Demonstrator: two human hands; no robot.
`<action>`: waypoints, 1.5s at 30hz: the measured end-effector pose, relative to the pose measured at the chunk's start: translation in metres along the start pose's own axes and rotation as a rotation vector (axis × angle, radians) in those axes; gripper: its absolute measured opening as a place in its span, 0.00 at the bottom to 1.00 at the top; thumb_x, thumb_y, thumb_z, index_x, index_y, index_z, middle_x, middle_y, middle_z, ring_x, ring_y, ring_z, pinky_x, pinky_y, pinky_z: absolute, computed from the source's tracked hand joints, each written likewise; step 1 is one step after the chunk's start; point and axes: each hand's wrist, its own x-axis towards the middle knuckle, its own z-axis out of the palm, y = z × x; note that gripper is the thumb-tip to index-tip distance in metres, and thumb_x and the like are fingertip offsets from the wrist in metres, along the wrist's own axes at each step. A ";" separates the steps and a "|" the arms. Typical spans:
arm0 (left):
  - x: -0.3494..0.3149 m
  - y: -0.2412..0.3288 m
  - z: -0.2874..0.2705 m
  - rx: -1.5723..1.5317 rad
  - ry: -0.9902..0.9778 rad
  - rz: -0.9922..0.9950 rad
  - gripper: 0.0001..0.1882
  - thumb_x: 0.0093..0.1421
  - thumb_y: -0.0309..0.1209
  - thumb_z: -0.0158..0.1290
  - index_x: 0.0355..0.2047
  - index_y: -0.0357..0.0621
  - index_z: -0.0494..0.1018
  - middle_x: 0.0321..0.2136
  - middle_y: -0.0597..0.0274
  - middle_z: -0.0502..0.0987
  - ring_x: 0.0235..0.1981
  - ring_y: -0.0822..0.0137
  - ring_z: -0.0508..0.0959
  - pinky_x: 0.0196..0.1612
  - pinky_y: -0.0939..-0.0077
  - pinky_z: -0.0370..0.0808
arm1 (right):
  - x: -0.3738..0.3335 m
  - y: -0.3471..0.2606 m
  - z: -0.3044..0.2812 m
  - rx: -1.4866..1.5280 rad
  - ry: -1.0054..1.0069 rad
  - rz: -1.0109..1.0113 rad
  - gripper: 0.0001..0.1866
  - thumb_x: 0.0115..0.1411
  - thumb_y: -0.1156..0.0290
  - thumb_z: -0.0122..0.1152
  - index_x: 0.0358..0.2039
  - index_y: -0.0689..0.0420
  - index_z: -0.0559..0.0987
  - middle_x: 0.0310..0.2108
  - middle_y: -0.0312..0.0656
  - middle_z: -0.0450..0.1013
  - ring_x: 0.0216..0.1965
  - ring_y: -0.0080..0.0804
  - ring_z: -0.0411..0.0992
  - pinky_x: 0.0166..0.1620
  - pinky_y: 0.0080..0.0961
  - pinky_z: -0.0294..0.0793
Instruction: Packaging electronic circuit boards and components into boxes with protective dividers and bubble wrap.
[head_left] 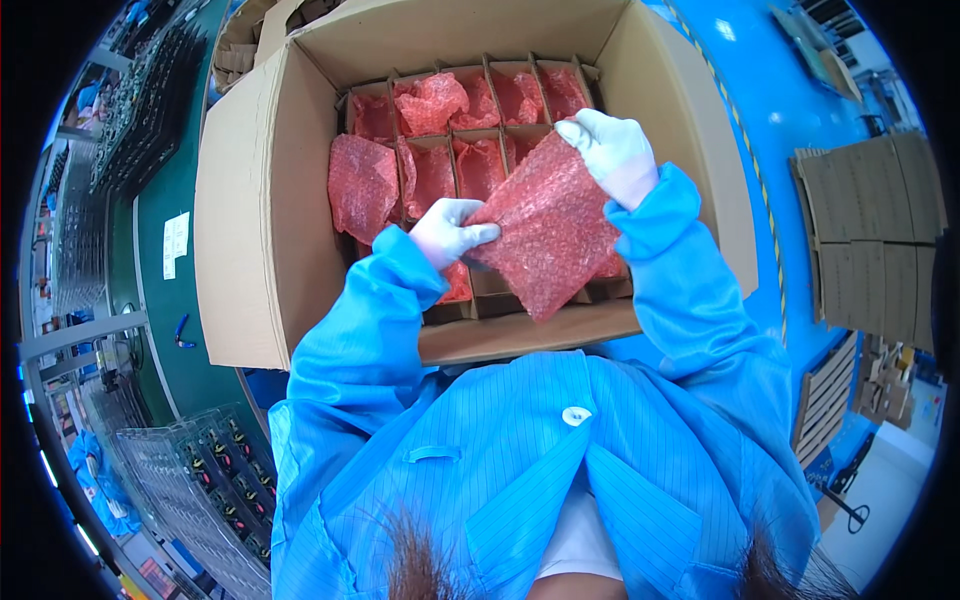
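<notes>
A pink bubble-wrap bag [550,230] is stretched between my two white-gloved hands, above an open cardboard box [240,210]. My left hand [455,235] pinches its left corner, thumb on top. At the upper right corner, my right hand [608,150] grips the edge with closed fingers. Whatever may be inside the bag cannot be seen. Below, cardboard dividers [455,165] split the box into compartments, several of them lined with pink bubble wrap [432,103]. Another pink bubble-wrap bag [362,188] lies over the dividers at the box's left side.
To the left runs a green bench [150,270] with racks of circuit boards [215,470] and a small blue tool [183,331]. Stacked flat cardboard [870,240] and a wooden pallet [826,395] stand on the right, beyond a striped floor line [768,240]. The box flaps spread outward.
</notes>
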 end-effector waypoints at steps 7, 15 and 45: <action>0.001 -0.038 -0.019 -0.289 0.038 -0.155 0.19 0.54 0.33 0.50 0.45 0.37 0.64 0.33 0.52 0.73 0.26 0.61 0.75 0.26 0.71 0.75 | 0.001 0.010 0.007 -0.091 0.145 0.080 0.15 0.52 0.54 0.50 0.26 0.52 0.73 0.24 0.43 0.72 0.24 0.47 0.68 0.30 0.35 0.66; -0.009 -0.096 -0.013 -0.574 0.269 -0.512 0.17 0.57 0.32 0.45 0.46 0.41 0.62 0.34 0.47 0.72 0.24 0.55 0.75 0.24 0.68 0.75 | -0.049 -0.012 0.075 -0.227 -0.445 0.107 0.20 0.52 0.55 0.54 0.32 0.62 0.72 0.29 0.47 0.71 0.27 0.38 0.69 0.30 0.28 0.67; -0.014 -0.111 -0.015 0.585 -0.096 -0.625 0.14 0.59 0.38 0.44 0.31 0.38 0.68 0.15 0.56 0.73 0.15 0.64 0.72 0.17 0.75 0.68 | -0.079 -0.011 0.247 -0.244 -0.573 0.271 0.16 0.56 0.62 0.42 0.40 0.59 0.68 0.36 0.52 0.68 0.35 0.50 0.68 0.37 0.41 0.70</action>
